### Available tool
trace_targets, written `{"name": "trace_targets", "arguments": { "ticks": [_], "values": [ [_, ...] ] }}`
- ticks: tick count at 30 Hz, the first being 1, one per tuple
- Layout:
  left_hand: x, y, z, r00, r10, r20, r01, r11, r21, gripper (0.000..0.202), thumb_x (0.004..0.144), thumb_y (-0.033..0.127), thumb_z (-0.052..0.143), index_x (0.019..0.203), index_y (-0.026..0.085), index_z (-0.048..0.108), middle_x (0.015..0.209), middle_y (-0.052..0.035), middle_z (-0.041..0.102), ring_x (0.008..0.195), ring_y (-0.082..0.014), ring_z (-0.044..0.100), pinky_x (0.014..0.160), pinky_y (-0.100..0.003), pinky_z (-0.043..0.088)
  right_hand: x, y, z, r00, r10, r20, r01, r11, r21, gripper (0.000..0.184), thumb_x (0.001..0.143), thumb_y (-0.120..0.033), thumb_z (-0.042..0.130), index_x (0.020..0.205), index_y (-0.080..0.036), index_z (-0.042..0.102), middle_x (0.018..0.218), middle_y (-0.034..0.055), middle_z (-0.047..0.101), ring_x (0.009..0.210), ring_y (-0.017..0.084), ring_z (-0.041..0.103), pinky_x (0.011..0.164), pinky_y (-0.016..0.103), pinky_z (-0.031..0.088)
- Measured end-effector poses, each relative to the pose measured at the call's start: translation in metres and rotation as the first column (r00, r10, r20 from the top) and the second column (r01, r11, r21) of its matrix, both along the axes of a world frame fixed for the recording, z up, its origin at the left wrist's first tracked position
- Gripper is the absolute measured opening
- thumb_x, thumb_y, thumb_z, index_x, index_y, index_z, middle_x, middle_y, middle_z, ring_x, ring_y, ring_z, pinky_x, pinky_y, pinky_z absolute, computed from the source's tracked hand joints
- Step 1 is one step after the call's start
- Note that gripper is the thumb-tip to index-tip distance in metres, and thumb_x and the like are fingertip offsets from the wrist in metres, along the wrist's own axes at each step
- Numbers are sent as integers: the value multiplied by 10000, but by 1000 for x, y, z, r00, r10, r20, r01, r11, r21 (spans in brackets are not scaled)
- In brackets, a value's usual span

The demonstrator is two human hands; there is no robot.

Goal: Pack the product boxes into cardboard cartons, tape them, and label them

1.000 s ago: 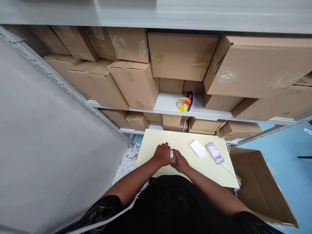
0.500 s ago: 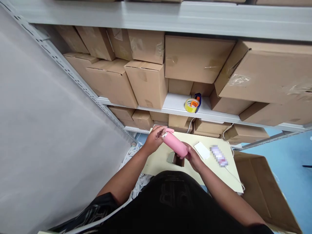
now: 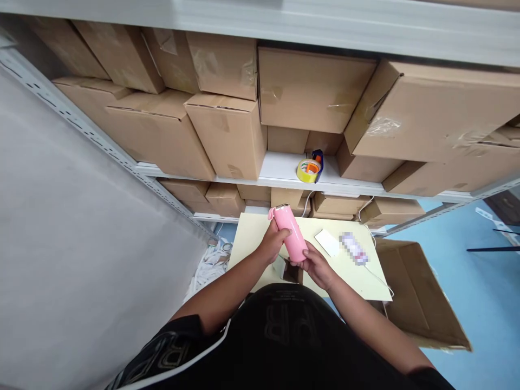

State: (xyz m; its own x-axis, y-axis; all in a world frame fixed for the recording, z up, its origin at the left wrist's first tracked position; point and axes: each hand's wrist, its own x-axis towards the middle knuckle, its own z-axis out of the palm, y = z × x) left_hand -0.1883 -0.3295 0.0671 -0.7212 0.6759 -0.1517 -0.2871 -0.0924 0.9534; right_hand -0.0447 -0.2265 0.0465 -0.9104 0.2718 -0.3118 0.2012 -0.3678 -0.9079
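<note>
Above the pale yellow table (image 3: 248,244), both hands hold a pink cylinder (image 3: 291,234). It looks like a bottle, with a silvery upper end and a small pink tab or strap on its left; its exact kind is not clear. My left hand (image 3: 274,242) is wrapped round its middle, thumb across the front. Fingers of my right hand (image 3: 318,265) grip the lower end from the right. Just below the cylinder, a small box (image 3: 293,273) stands with its dark inside showing, partly hidden by my body and hands.
A white card or flat box (image 3: 327,242) and a blurred-out item with a white cable (image 3: 377,279) lie on the right of the table. Cardboard boxes (image 3: 225,135) fill the shelves ahead. A tape dispenser (image 3: 309,169) sits on one shelf. A large open carton (image 3: 422,295) stands right.
My left hand has moved from the cylinder's top end down round its middle. The cylinder now stands more upright, its silvery end facing up and away. The view has shifted slightly.
</note>
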Motion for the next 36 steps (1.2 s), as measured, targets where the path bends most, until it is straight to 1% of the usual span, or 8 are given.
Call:
{"name": "trace_targets", "arguments": {
  "ticks": [2, 7, 13, 18, 24, 26, 31, 36],
  "values": [
    [-1, 1, 2, 998, -57, 28, 56, 997, 47, 505, 842, 379, 669, 1293, 198, 536, 1092, -72, 683, 1005, -240, 657, 878, -376, 544, 2, 0, -1, 1000, 23, -2, -23, 999, -29, 586, 811, -612, 696, 1247, -233, 598, 1075, 91, 697, 959, 274, 683, 837, 422, 575],
    [3, 4, 2, 989, -90, -115, 82, 994, -74, 626, 793, 471, 788, 1292, 194, 530, 1141, -82, 672, 1022, -235, 637, 874, -344, 528, 5, 3, -12, 992, -116, -45, 124, 962, 242, 674, 657, -531, 876, 1195, -260, 574, 1175, 70, 676, 1088, 285, 638, 925, 420, 548],
    [15, 7, 6, 986, -64, -153, 56, 997, -55, 445, 902, 442, 631, 1268, 203, 546, 1115, -65, 669, 989, -218, 630, 845, -331, 522, 10, 6, -14, 998, 40, -38, -37, 997, 69, 591, 776, -498, 759, 1287, -249, 594, 1199, 79, 705, 1111, 301, 660, 946, 446, 543],
    [17, 9, 8, 981, -23, -190, -5, 989, -147, 528, 799, 492, 773, 1175, 183, 569, 1056, -64, 655, 949, -217, 621, 801, -311, 507, 7, 6, -20, 987, -161, -6, 153, 926, 345, 684, 628, -496, 879, 1185, -253, 565, 1159, 72, 669, 1037, 290, 637, 853, 413, 558],
    [15, 8, 7, 996, -6, -93, -1, 997, -75, 432, 895, 465, 627, 1227, 199, 553, 1061, -53, 664, 942, -210, 626, 805, -321, 523, 9, 2, -8, 999, 11, -46, -7, 997, 82, 550, 793, -553, 724, 1228, -240, 600, 1160, 83, 701, 1060, 286, 656, 897, 414, 538],
    [17, 8, 2, 992, -22, -123, 9, 995, -100, 481, 889, 511, 650, 1242, 200, 551, 1095, -64, 664, 970, -219, 630, 824, -326, 529, 9, -2, -11, 998, -49, -41, 56, 977, 204, 604, 721, -536, 806, 1198, -251, 570, 1141, 70, 685, 1037, 274, 645, 877, 399, 538],
    [20, 4, -13, 989, 42, -141, -53, 996, -74, 685, 783, 456, 814, 1323, 206, 474, 1229, -106, 653, 1064, -238, 654, 890, -343, 538, 12, 0, -22, 983, -172, 56, 106, 800, 591, 672, 657, -573, 869, 1131, -250, 519, 1059, 50, 633, 903, 246, 596, 778, 382, 526],
    [20, -5, -17, 986, 18, -169, -21, 1000, -20, 547, 819, 291, 727, 1296, 201, 473, 1295, -126, 657, 1154, -245, 654, 972, -374, 528, 6, 32, -6, 1000, -8, -27, 20, 876, 482, 545, 893, -689, 588, 1192, -234, 595, 1183, 96, 659, 1005, 253, 637, 869, 404, 538]
  ]
}}
